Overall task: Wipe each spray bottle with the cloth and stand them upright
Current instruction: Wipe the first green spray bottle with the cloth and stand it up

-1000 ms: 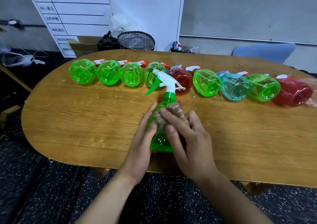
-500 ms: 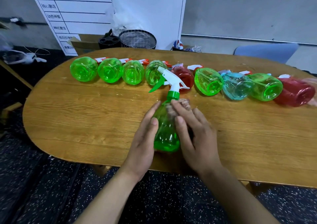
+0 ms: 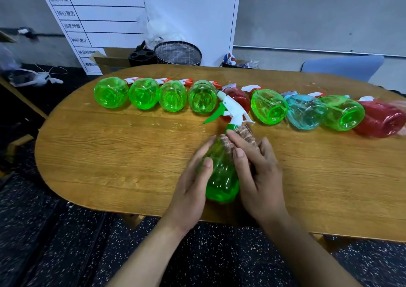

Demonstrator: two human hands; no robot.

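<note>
Ten spray bottles showing on one wooden table (image 3: 109, 155), seven green bottles counting one standing upright (image 3: 222, 177) and six lying, two red bottles lying, one blue bottle (image 3: 305, 113) lying, one brown cloth (image 3: 243, 133), two hands showing, one blue chair (image 3: 342, 66) standing behind

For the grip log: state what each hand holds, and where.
Left hand steadies the green plastic spray bottle at its body; right hand presses the brown patterned cloth against its shoulder.

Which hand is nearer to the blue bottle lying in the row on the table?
The right hand. It presses the cloth on the upright green bottle, on the side facing the blue bottle. The left hand holds the green bottle's opposite side, farther away.
</note>
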